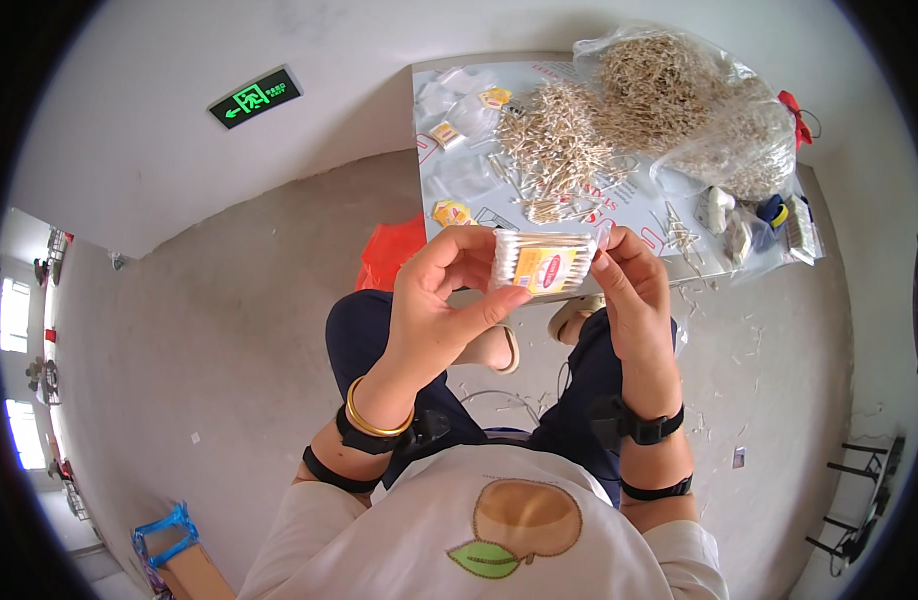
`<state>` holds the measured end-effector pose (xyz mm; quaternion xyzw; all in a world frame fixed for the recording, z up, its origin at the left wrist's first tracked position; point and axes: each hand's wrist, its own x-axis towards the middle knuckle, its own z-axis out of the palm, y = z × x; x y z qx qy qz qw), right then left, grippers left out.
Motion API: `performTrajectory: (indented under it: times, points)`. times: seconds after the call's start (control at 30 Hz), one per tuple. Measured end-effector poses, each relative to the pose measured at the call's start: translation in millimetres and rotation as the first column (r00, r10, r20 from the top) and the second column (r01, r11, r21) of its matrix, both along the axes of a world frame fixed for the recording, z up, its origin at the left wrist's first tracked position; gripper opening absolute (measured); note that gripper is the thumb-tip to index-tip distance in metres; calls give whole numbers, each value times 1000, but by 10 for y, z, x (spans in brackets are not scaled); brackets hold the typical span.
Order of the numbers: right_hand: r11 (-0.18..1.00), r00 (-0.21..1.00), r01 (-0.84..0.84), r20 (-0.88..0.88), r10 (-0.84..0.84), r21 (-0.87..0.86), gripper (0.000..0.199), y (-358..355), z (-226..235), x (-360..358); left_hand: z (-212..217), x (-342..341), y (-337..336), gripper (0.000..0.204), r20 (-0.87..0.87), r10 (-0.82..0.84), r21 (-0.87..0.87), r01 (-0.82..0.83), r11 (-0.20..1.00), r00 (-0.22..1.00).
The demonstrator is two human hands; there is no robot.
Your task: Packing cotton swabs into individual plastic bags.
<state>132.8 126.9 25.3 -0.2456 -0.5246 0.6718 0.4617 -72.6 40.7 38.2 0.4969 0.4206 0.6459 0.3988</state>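
Note:
A clear plastic pack of cotton swabs, with a yellow and red label, is held up just in front of the table's near edge. My left hand grips its left end, thumb along the lower side and fingers behind. At the other end, my right hand pinches the clear plastic flap between thumb and forefinger. Beyond the pack, a loose heap of cotton swabs lies on the table, and a small bunch of swabs rests nearer to me.
A large clear bag of swabs fills the table's far right. Yellow label cards and clear bags lie at left. A roll of blue tape sits at right. An orange-red bag hangs beside the table; stray swabs litter the floor.

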Motion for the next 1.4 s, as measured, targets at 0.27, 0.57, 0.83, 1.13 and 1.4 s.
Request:
performTrajectory:
  times: [0.27, 0.57, 0.83, 1.13, 1.4]
  points:
    - [978, 977, -107, -200, 70, -181, 16, 47, -113, -86, 100, 67, -60, 68, -52, -99, 56, 102, 993, 994]
    - [935, 950, -230, -273, 155, -271, 18, 79, -218, -91, 105, 57, -71, 66, -91, -114, 70, 120, 990, 989]
    - [928, 920, -303, -320, 226, -218, 19, 86, -247, -120, 170, 64, -91, 44, -94, -100, 74, 107, 991, 991]
    - [960, 960, -224, -206, 189, -166, 19, 39, -185, -205, 178, 29, -69, 11, -273, 26, 136, 11, 991, 962]
    - [953, 958, -264, -157, 242, -147, 16, 16, -191, -250, 116, 36, -75, 13, -219, -38, 150, 73, 986, 975]
